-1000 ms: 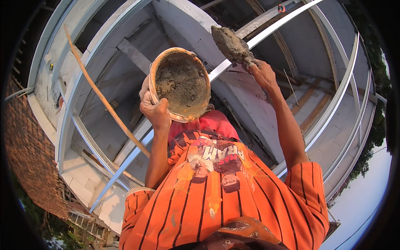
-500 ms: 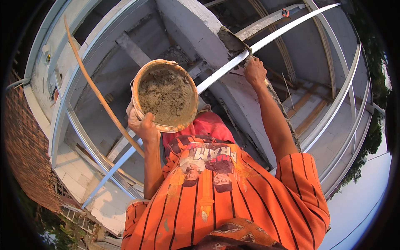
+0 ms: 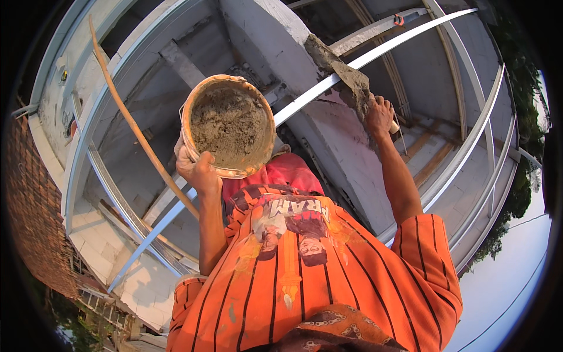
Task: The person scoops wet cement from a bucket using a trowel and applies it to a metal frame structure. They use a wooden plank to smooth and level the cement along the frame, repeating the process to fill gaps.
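Observation:
My left hand (image 3: 198, 170) is closed on the lower left rim of an orange-brown bucket (image 3: 186, 120), thumb over the edge. Grey wet mortar (image 3: 229, 126) fills much of it, and the bucket tilts toward me. My right hand (image 3: 380, 115) grips a trowel (image 3: 356, 82), whose pale handle end sticks out beyond the fist. Mortar coats the trowel's blade, which lies close to the top edge of a grey wall (image 3: 337, 141), just past a white metal bar. More mortar (image 3: 322, 54) covers that wall top farther off.
The white metal bar (image 3: 311, 98) crosses over the wall between my hands. Curved-looking metal rails (image 3: 469, 161) stand at the right, and a thin wooden strip (image 3: 132, 117) slants at the left. Deep spaces between block walls open below. A tiled roof (image 3: 41, 205) lies at far left.
My right hand has moved right and nearer to me with the trowel, whose mortar-coated blade now shows. The bucket has shifted slightly left and up in the picture, still in my left hand.

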A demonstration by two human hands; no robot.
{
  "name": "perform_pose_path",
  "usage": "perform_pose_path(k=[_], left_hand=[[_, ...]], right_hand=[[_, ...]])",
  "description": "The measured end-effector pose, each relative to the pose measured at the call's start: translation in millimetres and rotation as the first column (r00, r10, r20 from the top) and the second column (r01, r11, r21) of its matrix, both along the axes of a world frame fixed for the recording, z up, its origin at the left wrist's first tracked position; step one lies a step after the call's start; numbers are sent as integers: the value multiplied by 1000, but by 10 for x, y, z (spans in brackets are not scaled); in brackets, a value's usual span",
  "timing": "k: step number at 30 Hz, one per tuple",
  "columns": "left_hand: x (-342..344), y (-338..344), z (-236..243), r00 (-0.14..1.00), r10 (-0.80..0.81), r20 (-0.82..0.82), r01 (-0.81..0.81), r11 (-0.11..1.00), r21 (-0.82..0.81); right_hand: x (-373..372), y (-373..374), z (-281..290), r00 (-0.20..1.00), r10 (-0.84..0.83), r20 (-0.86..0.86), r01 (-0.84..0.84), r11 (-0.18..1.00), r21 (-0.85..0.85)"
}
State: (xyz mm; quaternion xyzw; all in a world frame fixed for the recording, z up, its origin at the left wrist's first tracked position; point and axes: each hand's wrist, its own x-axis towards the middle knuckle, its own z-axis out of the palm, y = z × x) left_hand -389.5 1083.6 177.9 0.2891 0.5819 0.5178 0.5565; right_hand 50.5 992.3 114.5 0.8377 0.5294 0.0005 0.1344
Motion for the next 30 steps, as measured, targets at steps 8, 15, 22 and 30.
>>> perform_pose_path(k=[8,15,22,30], left_hand=[[80,-14,29,999,52,-5,-51,997,56],[100,43,46,997,-31,-68,32,999,25],[372,145,201,960,-157,-234,205,958,199],[290,331,207,972,-174,-159,207,951,228]], right_hand=[[-219,126,369,973,-42,-229,55,997,52],[-1010,587,1004,821,371,-435,-417,909,-12],[-1729,750,548,759,282,-587,-531,789,-308],[-1988,488,514,542,114,-832,-444,880,-169]])
